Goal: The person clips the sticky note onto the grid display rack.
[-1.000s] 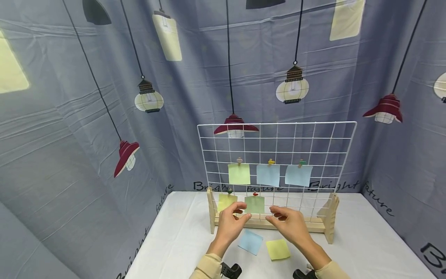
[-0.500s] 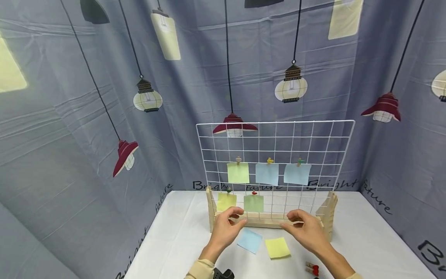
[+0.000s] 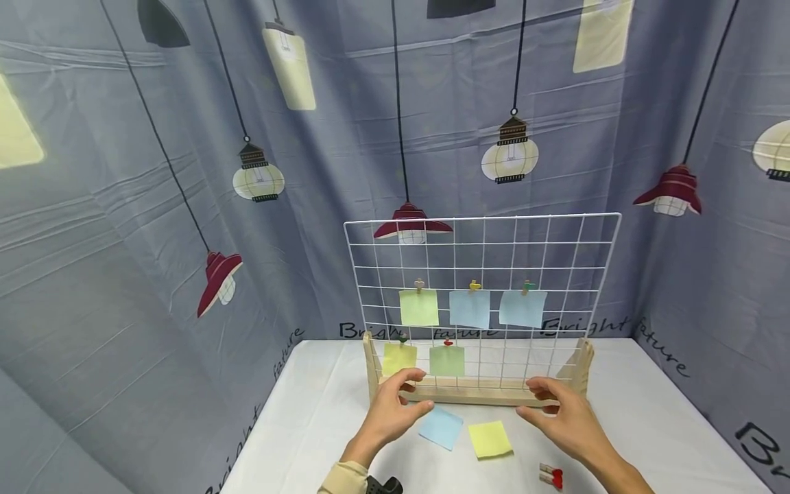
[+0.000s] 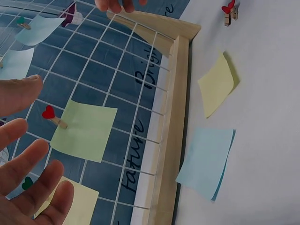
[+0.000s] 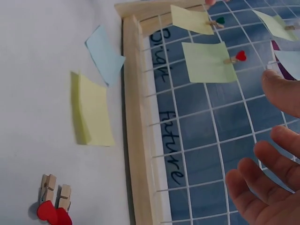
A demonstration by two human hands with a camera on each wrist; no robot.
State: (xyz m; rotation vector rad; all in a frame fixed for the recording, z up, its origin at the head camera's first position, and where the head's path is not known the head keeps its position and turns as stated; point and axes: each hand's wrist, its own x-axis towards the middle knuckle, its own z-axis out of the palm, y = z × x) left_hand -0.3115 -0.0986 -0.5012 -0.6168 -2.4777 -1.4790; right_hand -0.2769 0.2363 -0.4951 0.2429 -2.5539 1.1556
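Note:
My left hand [image 3: 389, 413] hovers before the lower left of a white wire grid [image 3: 514, 243], fingers relaxed and holding nothing. The right hand [image 3: 568, 420], also holding nothing, is before the lower right with thumb and fingers apart. Between them on the grid hangs a green sticky note [image 3: 447, 361] under a red heart clothespin [image 4: 48, 112]. Left of it a yellow sticky note [image 3: 399, 359] hangs from a green heart clothespin. On the tabletop lie a blue sticky note [image 3: 441, 429] and another yellow sticky note [image 3: 490, 440].
Two red heart clothespins [image 5: 55, 206] lie on the white tabletop [image 3: 623, 412] near the right forearm. The grid's upper row holds a pale green note [image 3: 419, 308] and two blue notes [image 3: 470, 309], each clipped. A wooden base [image 3: 481, 394] supports the grid; patterned curtains surround the table.
My hands have spread apart: the right moved clearly to the right, the left slightly left and down. The red clothespins on the table have come into fuller view. The notes stay put.

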